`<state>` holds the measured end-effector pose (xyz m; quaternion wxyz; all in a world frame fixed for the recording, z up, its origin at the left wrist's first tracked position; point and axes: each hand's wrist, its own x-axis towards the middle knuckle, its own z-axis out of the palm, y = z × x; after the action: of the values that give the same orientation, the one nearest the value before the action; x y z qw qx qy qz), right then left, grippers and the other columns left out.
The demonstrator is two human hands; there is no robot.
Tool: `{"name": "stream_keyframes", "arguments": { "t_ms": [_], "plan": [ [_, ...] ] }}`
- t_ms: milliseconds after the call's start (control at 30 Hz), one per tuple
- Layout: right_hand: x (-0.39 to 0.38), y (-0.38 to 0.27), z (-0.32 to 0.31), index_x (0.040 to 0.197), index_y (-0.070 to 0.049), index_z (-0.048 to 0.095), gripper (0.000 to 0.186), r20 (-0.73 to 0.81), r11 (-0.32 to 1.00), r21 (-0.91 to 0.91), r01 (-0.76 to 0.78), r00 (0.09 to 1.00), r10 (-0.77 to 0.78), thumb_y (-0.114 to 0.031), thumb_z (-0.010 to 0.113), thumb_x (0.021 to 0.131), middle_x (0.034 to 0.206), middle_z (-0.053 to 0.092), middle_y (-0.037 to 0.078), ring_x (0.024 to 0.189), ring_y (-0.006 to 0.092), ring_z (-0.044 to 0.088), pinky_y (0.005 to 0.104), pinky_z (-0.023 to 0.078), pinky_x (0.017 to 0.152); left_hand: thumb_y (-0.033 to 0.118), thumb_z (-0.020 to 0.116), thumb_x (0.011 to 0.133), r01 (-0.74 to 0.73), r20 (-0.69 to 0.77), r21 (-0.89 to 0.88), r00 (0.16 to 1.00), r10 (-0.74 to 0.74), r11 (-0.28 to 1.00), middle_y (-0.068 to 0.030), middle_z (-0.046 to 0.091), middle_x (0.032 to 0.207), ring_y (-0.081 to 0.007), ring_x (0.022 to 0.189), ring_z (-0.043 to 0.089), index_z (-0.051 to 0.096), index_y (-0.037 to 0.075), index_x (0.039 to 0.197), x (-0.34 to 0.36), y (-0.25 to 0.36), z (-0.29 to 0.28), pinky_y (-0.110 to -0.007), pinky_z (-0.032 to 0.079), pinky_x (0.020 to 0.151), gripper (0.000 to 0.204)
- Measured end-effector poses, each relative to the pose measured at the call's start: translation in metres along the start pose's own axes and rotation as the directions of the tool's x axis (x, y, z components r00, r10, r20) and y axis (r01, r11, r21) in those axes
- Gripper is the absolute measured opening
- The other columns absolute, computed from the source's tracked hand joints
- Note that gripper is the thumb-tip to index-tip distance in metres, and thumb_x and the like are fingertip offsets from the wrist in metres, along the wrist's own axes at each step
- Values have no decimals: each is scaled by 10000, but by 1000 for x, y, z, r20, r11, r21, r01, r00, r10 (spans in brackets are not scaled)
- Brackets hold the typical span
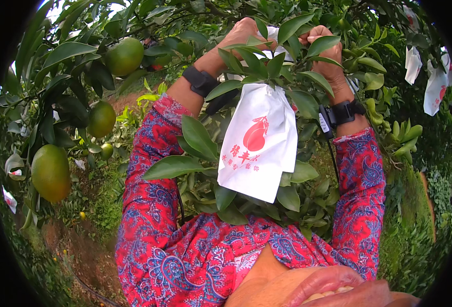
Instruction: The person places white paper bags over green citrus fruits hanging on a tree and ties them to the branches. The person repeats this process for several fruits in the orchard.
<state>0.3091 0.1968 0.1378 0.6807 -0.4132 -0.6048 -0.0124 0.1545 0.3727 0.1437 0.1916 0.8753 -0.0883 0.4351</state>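
Note:
Both my arms reach up into a leafy citrus tree. My left hand is closed at the top middle, its fingers against a white paper bag that shows only in part behind leaves. Just to the right of that bag, my right hand is curled shut; leaves cover part of it, and what its fingers hold is hidden. Nearer to me, below both hands, hangs another white paper fruit bag with a red fruit print. Its top is gathered among leaves, and neither hand touches it.
Greenish-orange citrus fruits hang at the left, among them a large low one and a higher one. More white bags hang at the far right. Leafy twigs crowd between my arms. Black bands circle my wrists.

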Motion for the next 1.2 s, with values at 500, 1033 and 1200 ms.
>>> {"name": "stream_keyframes", "arguments": {
  "t_ms": [500,1033,1200],
  "plan": [
    [-12,-16,18,859,-26,670,128,446,639,-477,604,792,-417,-44,622,743,925,689,122,881,294,654,365,535,780,288,760,747,-217,105,126,973,204,968,-78,717,768,-163,648,650,760,91,907,0,1,-22,-321,515,673,255],
    [-5,-14,35,999,8,697,215,103,909,-413,58,995,-16,-161,669,868,846,691,50,760,119,627,276,506,689,256,694,698,102,18,-44,995,-102,994,-56,596,562,-73,525,531,710,-17,812,-2,12,-6,-312,477,543,297],
    [4,-13,37,898,-17,682,168,243,715,-638,285,956,-164,-157,690,807,799,646,174,779,349,605,409,486,733,286,689,703,50,-4,-59,999,-50,997,-56,567,537,-83,505,509,670,-39,756,-6,18,-12,-315,472,538,330]
  ]
}}
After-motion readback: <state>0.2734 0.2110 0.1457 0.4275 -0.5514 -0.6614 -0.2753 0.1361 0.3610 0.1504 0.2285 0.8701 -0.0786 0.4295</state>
